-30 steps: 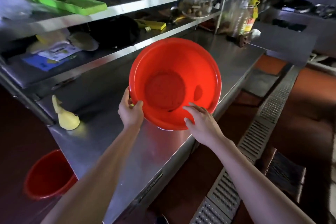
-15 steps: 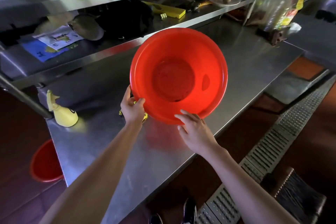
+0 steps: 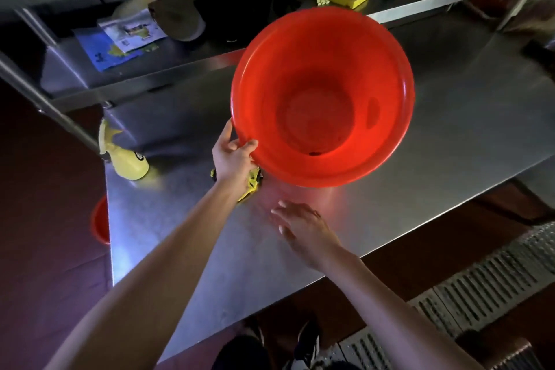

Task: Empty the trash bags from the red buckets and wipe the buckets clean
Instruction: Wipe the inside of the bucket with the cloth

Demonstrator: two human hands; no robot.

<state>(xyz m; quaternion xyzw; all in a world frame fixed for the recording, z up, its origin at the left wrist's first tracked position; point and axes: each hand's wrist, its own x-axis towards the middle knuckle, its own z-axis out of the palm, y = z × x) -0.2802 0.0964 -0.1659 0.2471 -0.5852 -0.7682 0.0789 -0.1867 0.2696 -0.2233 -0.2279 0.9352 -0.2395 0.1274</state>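
Clearly the red bucket (image 3: 322,96) is tipped mouth-up toward the camera above the steel counter (image 3: 450,135), probably so its bagless inside can be checked. The left hand (image 3: 232,158) pinches its near rim, thumb inside, with a yellow cloth (image 3: 252,185) just under it. The right hand (image 3: 300,227) hovers apart, fingers spread. A yellow spray bottle (image 3: 126,158) stands ready nearby for wiping.
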